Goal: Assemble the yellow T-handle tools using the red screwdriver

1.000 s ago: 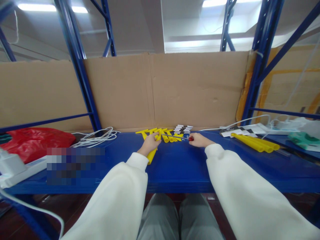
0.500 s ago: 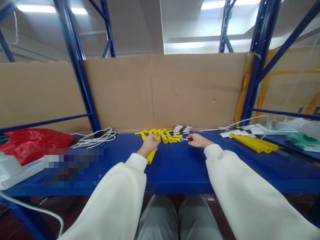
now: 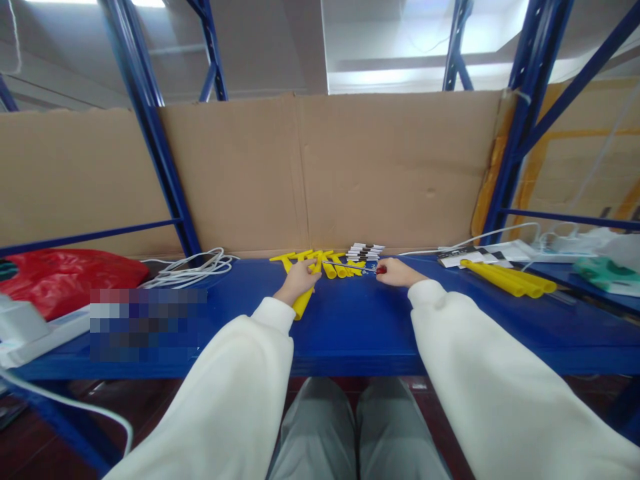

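My left hand [image 3: 297,281] is closed around a yellow plastic tube [image 3: 303,305], whose wide end points toward me below the hand. My right hand [image 3: 396,273] grips the red handle of a screwdriver [image 3: 356,267]. The screwdriver's thin metal shaft lies almost level and reaches left to the upper part of the tube by my left fingers; whether the tip touches a screw is too small to tell. Just behind the hands several yellow T-shaped tube pieces [image 3: 331,270] lie in a row, with small yellow parts [image 3: 356,269] at their right.
Black-and-white printed strips [image 3: 365,252] are stacked by the cardboard wall [image 3: 390,173]. Yellow tubes [image 3: 507,279] lie on the right of the blue shelf [image 3: 355,333]. A coiled white cable [image 3: 200,268], red plastic bag [image 3: 75,277] and white power strip [image 3: 65,333] are on the left.
The whole view has shifted slightly, so the shelf appears higher. Both hands keep their hold on the tube and the screwdriver, with little visible movement.
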Tool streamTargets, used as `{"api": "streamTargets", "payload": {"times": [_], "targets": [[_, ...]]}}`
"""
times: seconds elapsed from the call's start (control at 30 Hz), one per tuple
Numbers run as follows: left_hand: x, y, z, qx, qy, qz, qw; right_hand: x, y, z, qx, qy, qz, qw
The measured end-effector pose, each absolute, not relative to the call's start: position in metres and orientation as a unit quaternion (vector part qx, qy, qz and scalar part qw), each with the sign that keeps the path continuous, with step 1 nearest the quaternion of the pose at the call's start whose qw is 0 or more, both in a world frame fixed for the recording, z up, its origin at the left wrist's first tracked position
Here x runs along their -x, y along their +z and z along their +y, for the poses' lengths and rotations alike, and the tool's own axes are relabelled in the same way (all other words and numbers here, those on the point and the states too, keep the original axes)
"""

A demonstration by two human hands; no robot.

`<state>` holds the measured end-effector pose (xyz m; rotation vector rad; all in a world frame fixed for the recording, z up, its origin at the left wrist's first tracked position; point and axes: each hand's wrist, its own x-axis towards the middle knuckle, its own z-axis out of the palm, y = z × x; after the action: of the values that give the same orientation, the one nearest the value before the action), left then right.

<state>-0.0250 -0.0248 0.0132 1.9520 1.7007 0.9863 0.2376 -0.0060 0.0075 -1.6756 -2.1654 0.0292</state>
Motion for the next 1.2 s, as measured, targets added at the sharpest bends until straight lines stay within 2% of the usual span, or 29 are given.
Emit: {"api": "streamTargets", "payload": {"times": [0.3,0.97,1.2], "targets": [[0.024,0.012,-0.025,-0.685,0.358,0.603,0.196,-0.237,0.007,-0.008,0.603,-0.025,-0.77,0.206],[0.023,0.016,-0.03,-0.675,0.361,0.612,0.199,-0.232,0.01,-0.015,0.593,0.037,-0.781,0.192],[0.025,0.013,-0.027,-0.683,0.367,0.597,0.206,-0.235,0.008,-0.016,0.597,0.008,-0.782,0.181]]}}
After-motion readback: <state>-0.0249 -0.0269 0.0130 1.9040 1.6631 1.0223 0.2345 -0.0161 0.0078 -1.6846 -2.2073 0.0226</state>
